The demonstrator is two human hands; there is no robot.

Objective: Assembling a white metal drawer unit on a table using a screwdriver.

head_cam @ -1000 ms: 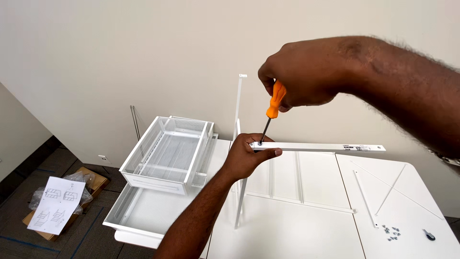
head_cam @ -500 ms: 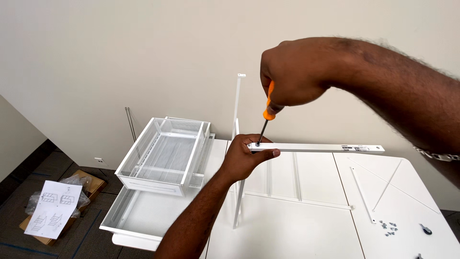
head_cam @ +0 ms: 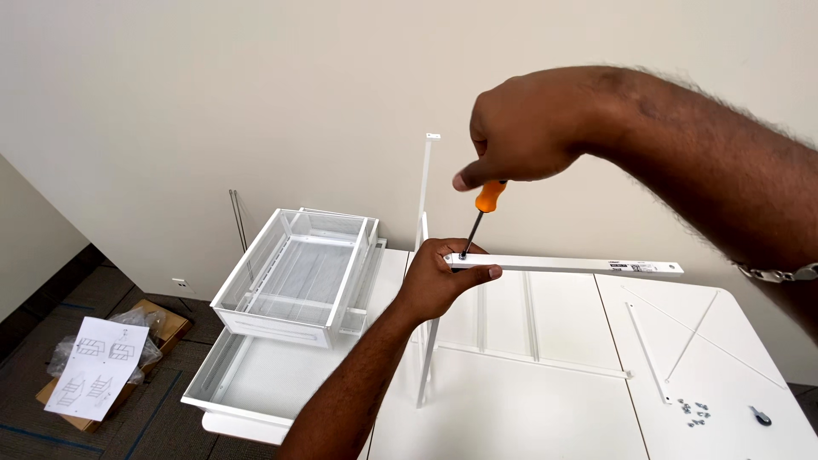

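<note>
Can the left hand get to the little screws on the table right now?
Probably not right now: the left hand grips the white rail at its end, and the screws lie far off to the right, with nothing blocking them.

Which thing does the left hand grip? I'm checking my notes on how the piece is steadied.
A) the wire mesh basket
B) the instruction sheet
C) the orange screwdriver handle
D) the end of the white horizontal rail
D: the left hand clasps the end of the white horizontal rail, while the right hand holds the orange-handled screwdriver down on it.

Plain beige wall (head_cam: pixel 213 94), dark carpet (head_cam: pixel 34 426)
</note>
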